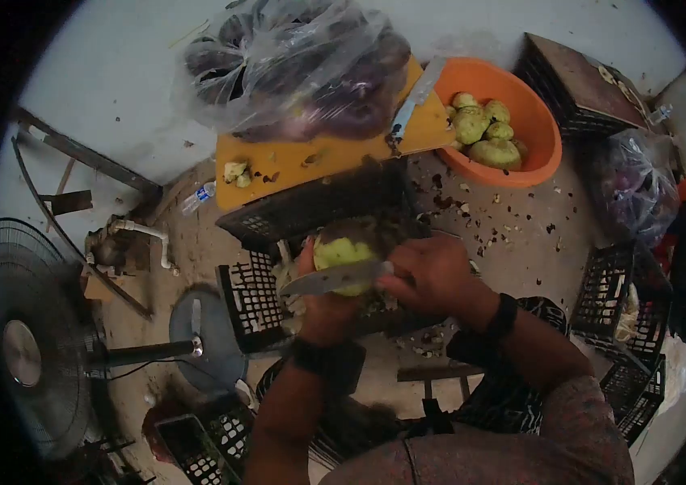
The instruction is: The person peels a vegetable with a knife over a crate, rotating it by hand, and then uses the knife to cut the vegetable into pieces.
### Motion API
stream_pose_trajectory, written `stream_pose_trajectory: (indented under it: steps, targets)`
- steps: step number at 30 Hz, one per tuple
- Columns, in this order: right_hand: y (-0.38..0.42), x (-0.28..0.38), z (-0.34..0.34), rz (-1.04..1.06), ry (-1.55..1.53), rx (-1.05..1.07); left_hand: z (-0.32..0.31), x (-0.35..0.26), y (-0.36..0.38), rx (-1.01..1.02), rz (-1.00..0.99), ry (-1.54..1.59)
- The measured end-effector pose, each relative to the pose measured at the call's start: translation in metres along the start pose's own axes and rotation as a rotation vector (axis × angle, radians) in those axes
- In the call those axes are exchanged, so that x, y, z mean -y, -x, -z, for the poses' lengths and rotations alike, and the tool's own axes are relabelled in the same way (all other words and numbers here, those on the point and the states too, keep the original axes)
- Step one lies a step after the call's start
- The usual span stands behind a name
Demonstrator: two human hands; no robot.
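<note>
Around the yellow cutting board point(278, 162), a clear bag of purple vegetables point(294, 69) sits on top, an orange basin point(541, 133) lies just right, and a standing fan point(31, 347) stands lower left.

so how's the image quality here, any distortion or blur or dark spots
Head view: strong fisheye bend with black vignetted corners; light is soft and flat, brightest on the pale floor at top; the knife blade glints; the right hand and left hand on the green fruit look slightly soft; the bottom edge is dim.
</note>
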State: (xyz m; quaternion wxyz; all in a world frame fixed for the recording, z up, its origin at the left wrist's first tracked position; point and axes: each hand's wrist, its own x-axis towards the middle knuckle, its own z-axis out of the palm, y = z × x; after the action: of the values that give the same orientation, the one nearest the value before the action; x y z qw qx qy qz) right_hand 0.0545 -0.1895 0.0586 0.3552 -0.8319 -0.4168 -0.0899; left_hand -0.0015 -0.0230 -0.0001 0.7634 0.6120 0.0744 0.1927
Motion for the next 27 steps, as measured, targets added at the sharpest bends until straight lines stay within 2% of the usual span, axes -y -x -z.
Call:
stream_pose_trajectory:
  steps: [2,9,11,14,18,24,26,27]
  targets:
    - [0.0,0.0,-0.003,0.006,-0.018,-0.031,0.021,0.027,-0.01,-0.117,0.342,0.286]
    - [-0.006,0.006,0.001,-0.004,-0.011,0.001,0.016,0.011,-0.009,-0.109,0.376,0.365]
    - [-0.006,0.006,0.0,-0.005,-0.01,-0.018,0.014,0.004,-0.009,-0.11,0.436,0.485]
    - [-0.007,0.005,0.003,-0.007,-0.006,0.044,0.01,-0.005,-0.009,-0.135,0.449,0.505]
    - [-0.007,0.005,0.002,0.005,-0.01,0.017,0.018,0.007,-0.011,-0.159,0.427,0.417]
    - [-0.007,0.005,0.004,0.031,-0.003,0.023,0.016,0.005,-0.003,-0.096,0.359,0.331]
    - [-0.007,0.005,0.005,0.033,-0.005,0.035,0.009,-0.01,0.0,0.059,0.206,0.217]
    - [-0.007,0.004,0.006,0.031,-0.005,0.036,0.01,-0.008,0.0,0.06,0.208,0.217]
